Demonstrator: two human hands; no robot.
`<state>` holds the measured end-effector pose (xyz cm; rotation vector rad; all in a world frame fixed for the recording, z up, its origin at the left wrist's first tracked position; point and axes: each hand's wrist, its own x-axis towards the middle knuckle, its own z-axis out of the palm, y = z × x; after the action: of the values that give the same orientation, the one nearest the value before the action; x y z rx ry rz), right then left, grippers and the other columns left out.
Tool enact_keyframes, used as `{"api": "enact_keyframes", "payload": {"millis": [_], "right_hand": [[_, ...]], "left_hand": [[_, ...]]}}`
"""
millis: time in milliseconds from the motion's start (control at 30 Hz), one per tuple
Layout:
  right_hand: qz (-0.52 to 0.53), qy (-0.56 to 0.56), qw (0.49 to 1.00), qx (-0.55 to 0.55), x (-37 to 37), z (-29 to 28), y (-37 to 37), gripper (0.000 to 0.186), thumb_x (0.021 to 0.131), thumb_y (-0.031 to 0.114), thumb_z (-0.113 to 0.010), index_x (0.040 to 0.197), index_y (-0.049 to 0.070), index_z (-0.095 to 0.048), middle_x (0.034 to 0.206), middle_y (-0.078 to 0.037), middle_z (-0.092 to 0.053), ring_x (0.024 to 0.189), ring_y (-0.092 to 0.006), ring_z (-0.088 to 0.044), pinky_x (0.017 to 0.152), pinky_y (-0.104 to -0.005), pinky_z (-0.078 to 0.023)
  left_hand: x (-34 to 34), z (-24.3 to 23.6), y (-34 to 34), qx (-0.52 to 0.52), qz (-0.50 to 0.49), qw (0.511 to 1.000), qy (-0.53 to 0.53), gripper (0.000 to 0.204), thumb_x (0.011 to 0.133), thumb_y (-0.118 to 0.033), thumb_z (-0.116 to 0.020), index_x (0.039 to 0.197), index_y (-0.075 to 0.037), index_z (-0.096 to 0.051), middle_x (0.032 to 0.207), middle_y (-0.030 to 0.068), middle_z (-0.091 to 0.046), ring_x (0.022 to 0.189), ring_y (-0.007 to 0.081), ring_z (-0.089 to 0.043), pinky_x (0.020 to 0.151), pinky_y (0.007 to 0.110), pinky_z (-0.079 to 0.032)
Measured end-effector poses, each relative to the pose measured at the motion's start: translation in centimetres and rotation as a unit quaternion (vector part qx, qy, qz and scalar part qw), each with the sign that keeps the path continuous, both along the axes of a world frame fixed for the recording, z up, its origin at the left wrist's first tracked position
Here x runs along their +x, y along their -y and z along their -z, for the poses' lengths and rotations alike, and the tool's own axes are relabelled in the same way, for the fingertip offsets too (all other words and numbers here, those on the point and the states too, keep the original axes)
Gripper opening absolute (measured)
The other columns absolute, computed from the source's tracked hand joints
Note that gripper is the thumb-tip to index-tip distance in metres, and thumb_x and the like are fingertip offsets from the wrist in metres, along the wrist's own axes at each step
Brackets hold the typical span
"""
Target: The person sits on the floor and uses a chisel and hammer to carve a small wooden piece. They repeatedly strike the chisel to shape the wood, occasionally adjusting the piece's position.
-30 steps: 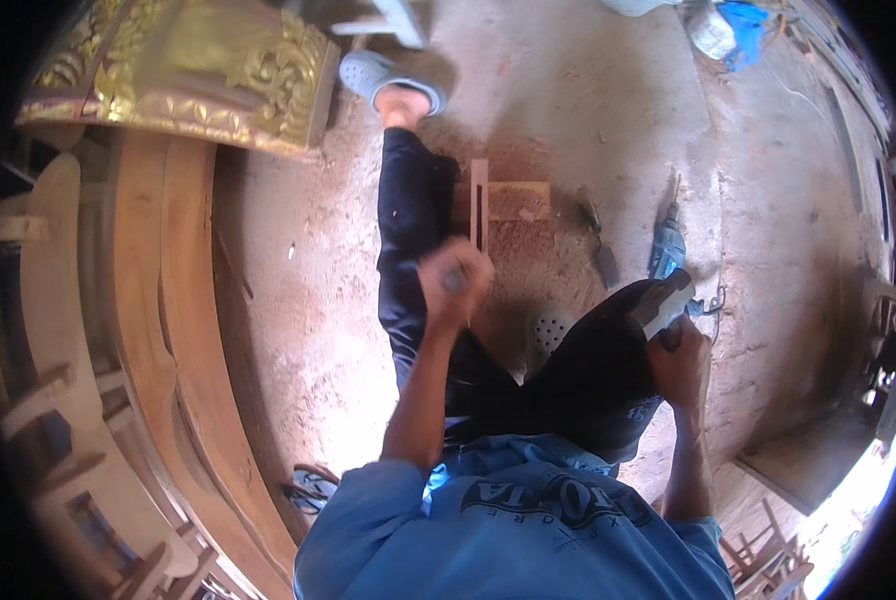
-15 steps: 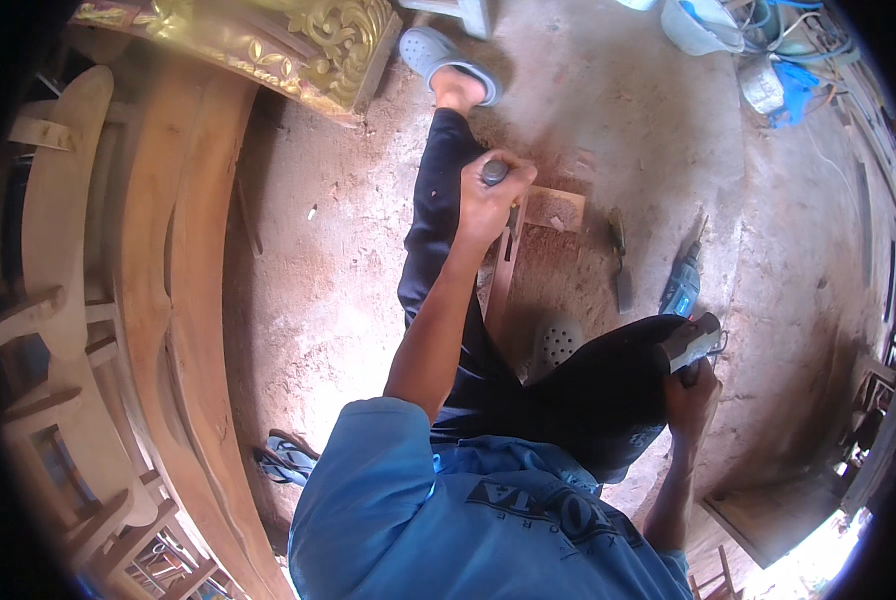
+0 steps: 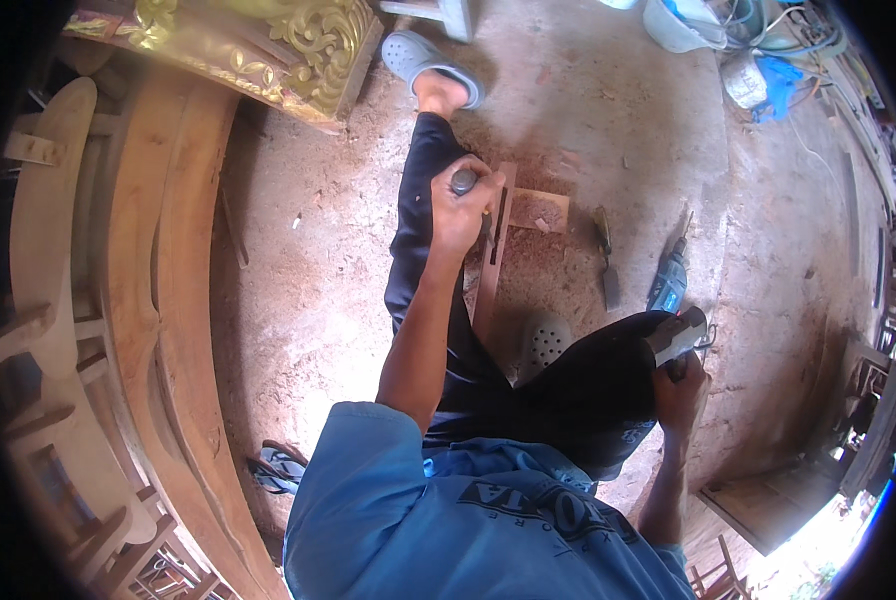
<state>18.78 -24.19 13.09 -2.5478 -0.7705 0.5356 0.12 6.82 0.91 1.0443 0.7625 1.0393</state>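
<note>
One slotted bar (image 3: pixel 488 287) lies beside the left grip (image 3: pixel 457 212).

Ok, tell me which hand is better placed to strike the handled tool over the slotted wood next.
Probably the right hand: it grips a hammer-like tool, while the left hand is taken up holding the handled tool over the slotted wood.

Dusty floor (image 3: pixel 608 90); gilded carved panel (image 3: pixel 333 50) upper left; glare (image 3: pixel 803 560) lower right.
</note>
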Motion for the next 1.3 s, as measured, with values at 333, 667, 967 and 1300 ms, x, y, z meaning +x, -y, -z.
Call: {"api": "enact_keyframes", "payload": {"millis": [333, 667, 967, 1300], "right_hand": [[-0.007, -0.141, 0.989, -0.036, -0.2, -4.6, -4.3, 0.026, 0.083, 0.016, -0.073, 0.100, -0.003, -0.065, 0.065, -0.012, -0.062, 0.060, -0.0155, -0.058, 0.057, -0.0348, -0.046], [-0.157, -0.033, 0.903, 0.398, -5.4, -5.0, -15.6, 0.036, 0.079, 0.013, -0.077, 0.109, 0.001, -0.061, 0.086, -0.012, -0.067, 0.073, -0.0236, -0.064, 0.068, -0.0389, -0.052], [-0.268, -0.036, 0.949, 0.162, -6.6, -1.8, -17.6, 0.038, 0.082, 0.020, -0.070, 0.115, 0.001, -0.062, 0.089, -0.027, -0.069, 0.087, -0.0474, -0.068, 0.075, -0.0508, -0.055], [-0.269, 0.023, 0.963, -0.007, -7.0, 2.2, -17.6, 0.024, 0.083, 0.020, -0.069, 0.097, 0.001, -0.068, 0.085, -0.023, -0.069, 0.077, -0.0351, -0.067, 0.072, -0.0407, -0.053]], "left_hand": [[2.3, 1.1, 1.9, 0.074, 0.109, 0.982, -0.131, 0.018, 0.087, -0.010, -0.075, 0.077, -0.008, -0.060, 0.067, -0.0082, -0.050, 0.061, 0.0008, -0.044, 0.055, 0.022, -0.036], [1.0, 2.5, 2.6, 0.081, 0.193, 0.972, -0.104, 0.014, 0.086, -0.004, -0.076, 0.084, -0.006, -0.062, 0.073, -0.0051, -0.057, 0.071, 0.0036, -0.057, 0.062, 0.023, -0.049], [0.5, 6.9, 2.7, -0.014, 0.252, 0.962, -0.108, 0.035, 0.086, 0.000, -0.071, 0.120, -0.001, -0.064, 0.108, 0.0004, -0.068, 0.094, 0.0097, -0.063, 0.081, 0.028, -0.054], [0.2, 3.9, 3.4, 0.114, 0.210, 0.970, -0.050, 0.023, 0.085, -0.007, -0.076, 0.107, -0.004, -0.069, 0.100, 0.0026, -0.071, 0.093, 0.0105, -0.064, 0.083, 0.030, -0.055]]}}
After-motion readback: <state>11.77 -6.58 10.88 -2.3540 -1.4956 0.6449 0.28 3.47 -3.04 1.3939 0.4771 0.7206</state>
